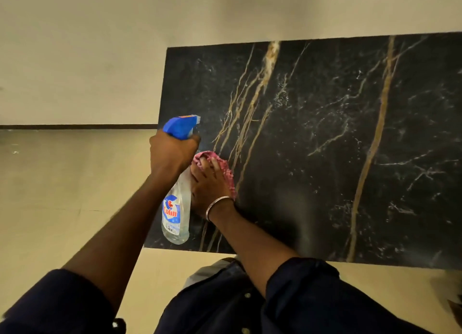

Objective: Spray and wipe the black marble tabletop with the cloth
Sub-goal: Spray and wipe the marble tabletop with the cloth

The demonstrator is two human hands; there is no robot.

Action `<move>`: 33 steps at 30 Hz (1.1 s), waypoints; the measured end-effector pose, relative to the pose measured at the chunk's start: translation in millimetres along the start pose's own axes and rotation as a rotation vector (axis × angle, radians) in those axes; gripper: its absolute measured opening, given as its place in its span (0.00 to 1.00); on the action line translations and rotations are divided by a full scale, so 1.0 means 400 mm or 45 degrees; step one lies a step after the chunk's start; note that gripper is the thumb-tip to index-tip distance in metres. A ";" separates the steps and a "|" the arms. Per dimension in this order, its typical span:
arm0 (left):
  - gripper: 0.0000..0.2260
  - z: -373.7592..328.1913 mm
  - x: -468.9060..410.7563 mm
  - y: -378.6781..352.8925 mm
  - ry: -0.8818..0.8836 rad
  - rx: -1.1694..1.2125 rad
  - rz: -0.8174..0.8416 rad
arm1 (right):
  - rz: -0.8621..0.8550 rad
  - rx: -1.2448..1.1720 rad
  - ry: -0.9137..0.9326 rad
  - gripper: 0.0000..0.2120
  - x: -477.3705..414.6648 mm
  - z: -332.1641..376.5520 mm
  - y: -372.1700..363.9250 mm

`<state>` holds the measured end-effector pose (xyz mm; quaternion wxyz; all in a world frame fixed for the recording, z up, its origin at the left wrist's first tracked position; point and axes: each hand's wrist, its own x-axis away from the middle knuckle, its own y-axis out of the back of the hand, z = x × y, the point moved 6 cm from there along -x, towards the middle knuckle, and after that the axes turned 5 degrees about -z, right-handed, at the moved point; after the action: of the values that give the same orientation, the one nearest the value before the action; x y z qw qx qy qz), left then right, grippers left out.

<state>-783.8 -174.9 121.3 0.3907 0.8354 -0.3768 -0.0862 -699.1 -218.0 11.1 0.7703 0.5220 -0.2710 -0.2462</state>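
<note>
Cloth (227, 171) of pink colour is pressed flat on the black marble tabletop (325, 146), close to its left edge and a little nearer to its near edge than to its far one. It is covered by the right hand (208, 186), whose fingers are laid out almost straight on it, with the tips sunk into the folds. The thumb is hidden, so its position cannot be told. A thin metal bangle (212, 204) is worn on this wrist.

A clear spray bottle (175, 213) with a label reading "Colin" is held over the left edge of the tabletop, just beside the right hand. It is gripped at the neck by the left hand (172, 151), whose fingers are curled around it under the blue trigger head (181, 126). The nozzle is pointed over the tabletop and the base hangs towards its near left corner.

Gold and white veins are seen across the tabletop. Beige floor (62, 196) is seen to its left, and a pale wall (100, 46) behind it. Dark sleeves (312, 296) are rolled up at the near edge.
</note>
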 end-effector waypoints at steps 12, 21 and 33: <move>0.11 -0.176 -0.034 -0.148 -0.137 0.071 0.242 | -0.247 0.101 -0.418 0.33 0.035 -0.445 0.109; 0.08 -0.407 0.046 -0.372 -0.195 0.131 0.304 | -0.473 0.131 -1.155 0.31 0.492 -1.070 0.229; 0.08 -0.502 -0.031 -0.405 -0.184 0.200 0.151 | -0.494 0.066 -1.234 0.30 0.273 -1.223 0.314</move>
<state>-613.5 18.1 139.7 0.3004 0.8312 -0.4584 -0.0931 -277.0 79.8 -4.4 0.4835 0.4077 -0.5009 -0.5908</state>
